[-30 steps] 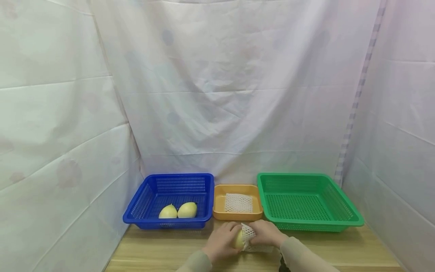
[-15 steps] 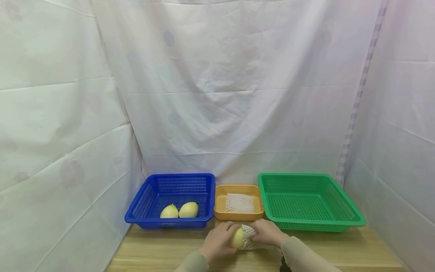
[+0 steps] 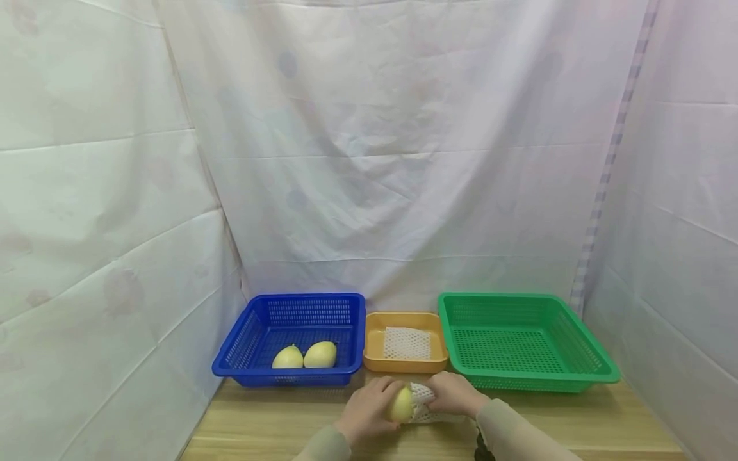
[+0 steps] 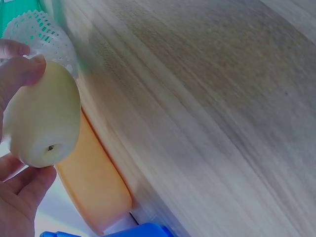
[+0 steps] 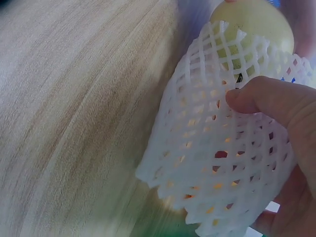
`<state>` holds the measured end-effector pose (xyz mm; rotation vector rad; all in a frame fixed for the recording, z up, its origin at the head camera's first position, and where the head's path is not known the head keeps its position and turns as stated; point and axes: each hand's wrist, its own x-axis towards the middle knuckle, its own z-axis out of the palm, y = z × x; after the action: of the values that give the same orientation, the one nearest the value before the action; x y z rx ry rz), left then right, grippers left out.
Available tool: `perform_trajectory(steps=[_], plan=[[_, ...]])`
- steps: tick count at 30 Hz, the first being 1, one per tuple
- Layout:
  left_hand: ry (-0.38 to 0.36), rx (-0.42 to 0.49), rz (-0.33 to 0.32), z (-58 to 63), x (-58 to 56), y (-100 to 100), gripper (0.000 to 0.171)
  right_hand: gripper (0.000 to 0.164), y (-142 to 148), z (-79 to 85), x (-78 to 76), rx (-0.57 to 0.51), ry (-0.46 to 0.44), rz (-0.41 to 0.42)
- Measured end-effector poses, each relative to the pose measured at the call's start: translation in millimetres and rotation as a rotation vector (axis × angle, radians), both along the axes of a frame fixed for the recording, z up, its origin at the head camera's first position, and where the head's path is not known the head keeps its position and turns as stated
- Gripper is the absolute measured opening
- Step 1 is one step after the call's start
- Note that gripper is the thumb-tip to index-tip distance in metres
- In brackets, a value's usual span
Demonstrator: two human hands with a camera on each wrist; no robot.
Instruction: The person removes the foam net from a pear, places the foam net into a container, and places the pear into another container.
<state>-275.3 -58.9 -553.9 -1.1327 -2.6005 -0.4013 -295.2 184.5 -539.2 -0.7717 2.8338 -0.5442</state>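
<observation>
Above the wooden table, my left hand [image 3: 369,408] grips a pale yellow pear [image 3: 400,404], thumb on one side and fingers on the other. The left wrist view shows the pear's bare, dimpled end [image 4: 49,143]. A white foam net sleeve [image 5: 217,133] is pinched in my right hand [image 3: 452,393], with the thumb [image 5: 256,96] pressing on the mesh. The sleeve's mouth still overlaps the pear's far end, and most of the pear lies outside it. Through the mesh in the right wrist view, the sleeve looks largely unfilled behind the pear.
At the back left stands a blue basket [image 3: 230,366] with two pears [image 3: 319,355] in it. An orange tray [image 3: 373,366] holding a flat white foam net [image 3: 407,344] sits in the middle. A green basket [image 3: 519,378] is at the right. White cloth encloses the table.
My left hand has shifted slightly left with the pear, and more of its yellow skin shows outside the net. The right hand stays nearly in place, holding the sleeve.
</observation>
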Motion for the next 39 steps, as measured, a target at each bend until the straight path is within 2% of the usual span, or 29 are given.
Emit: perform_trajectory(steps=[11,21,27,39], plan=[[-0.038,-0.01,0.034,-5.7,-3.2,-11.8,0.074,0.014,4.0,1.5,3.3,0.03,-0.023,-0.008],[-0.007,0.026,0.048,-6.5,-2.4,-21.7,0.071,0.012,7.5,1.5,3.8,0.047,-0.017,-0.038],[-0.072,0.02,0.083,-5.6,-2.8,-26.2,0.074,0.011,11.1,5.8,5.5,0.05,-0.017,-0.049],[-0.056,0.033,0.045,-10.8,-1.1,-34.1,0.073,0.016,12.4,12.0,9.7,0.016,-0.012,-0.027]])
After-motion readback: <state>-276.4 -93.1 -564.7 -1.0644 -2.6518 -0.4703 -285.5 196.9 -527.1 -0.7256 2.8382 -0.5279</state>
